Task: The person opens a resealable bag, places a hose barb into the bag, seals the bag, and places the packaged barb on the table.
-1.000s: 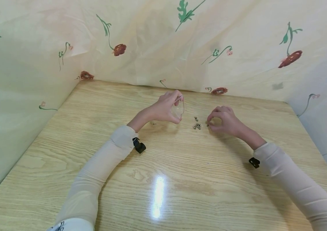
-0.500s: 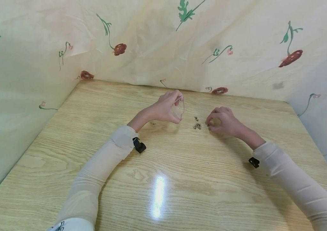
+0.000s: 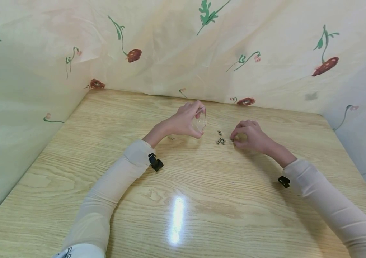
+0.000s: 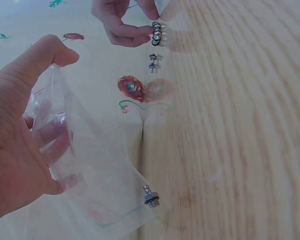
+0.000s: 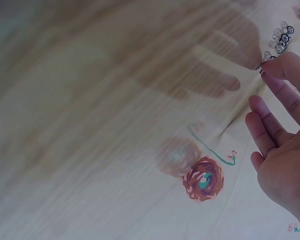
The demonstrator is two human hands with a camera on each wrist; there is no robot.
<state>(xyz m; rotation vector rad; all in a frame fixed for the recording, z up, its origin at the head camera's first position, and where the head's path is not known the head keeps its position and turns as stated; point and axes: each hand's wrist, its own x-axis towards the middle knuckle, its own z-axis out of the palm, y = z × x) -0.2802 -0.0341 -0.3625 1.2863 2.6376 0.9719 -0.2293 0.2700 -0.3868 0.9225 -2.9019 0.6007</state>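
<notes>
My left hand grips a clear plastic bag, thumb and fingers spreading its mouth toward the right. One small metal fitting, with a hex nut and a dark ring, appears in the bag's lower corner in the left wrist view. Across the table, my right hand pinches a similar small metal piece between thumb and index finger; the fingertips hide most of it. Left of those fingertips lies a small pile of metal fittings, and a couple more lie just behind it.
The wood-grain table has a glossy light reflection near its front. A flower-patterned cloth hangs along the back and both sides. Black clips sit at both sleeve cuffs.
The right thumb and index finger have drawn closer together around the small metal piece, with the hand shifting very slightly left. The left hand and the bag have stayed still.
</notes>
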